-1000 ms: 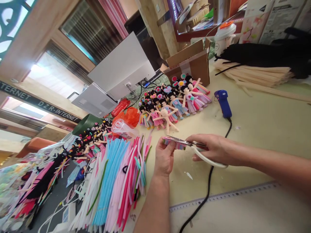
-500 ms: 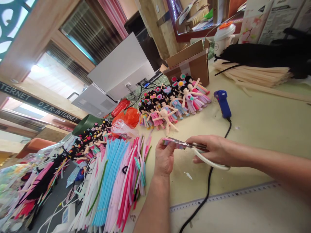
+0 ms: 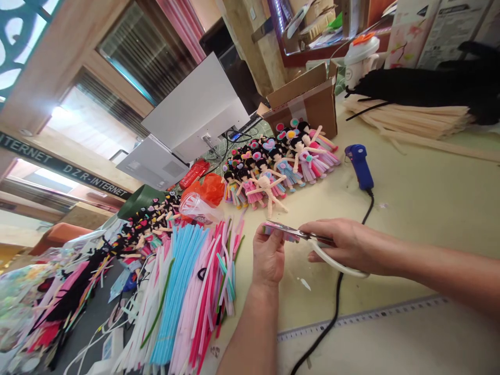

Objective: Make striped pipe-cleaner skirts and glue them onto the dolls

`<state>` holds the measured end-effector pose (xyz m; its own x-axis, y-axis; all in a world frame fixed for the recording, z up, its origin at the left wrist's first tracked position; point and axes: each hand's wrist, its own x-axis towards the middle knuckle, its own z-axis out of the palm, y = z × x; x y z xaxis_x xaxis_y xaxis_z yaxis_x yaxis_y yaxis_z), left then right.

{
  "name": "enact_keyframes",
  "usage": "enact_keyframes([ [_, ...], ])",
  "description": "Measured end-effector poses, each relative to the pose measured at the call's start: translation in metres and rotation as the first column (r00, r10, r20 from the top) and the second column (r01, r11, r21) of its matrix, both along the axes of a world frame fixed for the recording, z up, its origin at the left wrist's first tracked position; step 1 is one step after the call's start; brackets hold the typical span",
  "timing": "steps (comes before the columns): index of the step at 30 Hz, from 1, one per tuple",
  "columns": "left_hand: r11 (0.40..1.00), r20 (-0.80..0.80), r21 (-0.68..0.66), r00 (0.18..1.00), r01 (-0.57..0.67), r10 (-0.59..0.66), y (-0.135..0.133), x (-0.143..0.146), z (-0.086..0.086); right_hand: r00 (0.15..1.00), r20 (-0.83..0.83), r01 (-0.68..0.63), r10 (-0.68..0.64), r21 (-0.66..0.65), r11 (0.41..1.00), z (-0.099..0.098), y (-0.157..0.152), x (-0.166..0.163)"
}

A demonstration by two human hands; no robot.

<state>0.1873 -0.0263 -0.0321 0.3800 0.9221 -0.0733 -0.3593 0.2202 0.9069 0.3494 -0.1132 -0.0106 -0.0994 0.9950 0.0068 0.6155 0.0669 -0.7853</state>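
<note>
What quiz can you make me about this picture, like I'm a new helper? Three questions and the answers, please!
1. Which hand holds the scissors?

2. True or false: the left hand is holding the blue corded tool.

3. Fill in the colour: between the white sticks and the pink sticks lie many ____ sticks.

Key:
1. The right hand.
2. False. That tool lies on the table; the left hand pinches a small colourful piece.
3. Blue.
</note>
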Motion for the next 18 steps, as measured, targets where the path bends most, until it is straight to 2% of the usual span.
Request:
enact_keyframes([
  [5, 1.000, 0.022, -0.026, 1.000, -0.010, 0.011, -0.0009, 0.0006, 0.0012, 1.000, 0.005, -0.003, 0.003, 0.014, 1.000, 0.0028, -0.0002, 0.0004],
  [11, 1.000, 0.033, -0.020, 0.999, 0.012, -0.011, -0.0003, -0.0012, 0.0005, 0.998, -0.066, -0.002, -0.001, -0.051, 0.999, 0.0013, -0.0002, -0.0008],
  [18, 0.994, -0.115, 0.089, 0.992, 0.063, -0.053, 0.0014, -0.0077, 0.0051, 0.999, 0.003, 0.035, -0.035, -0.041, 0.999, -0.0017, 0.0034, -0.0012],
])
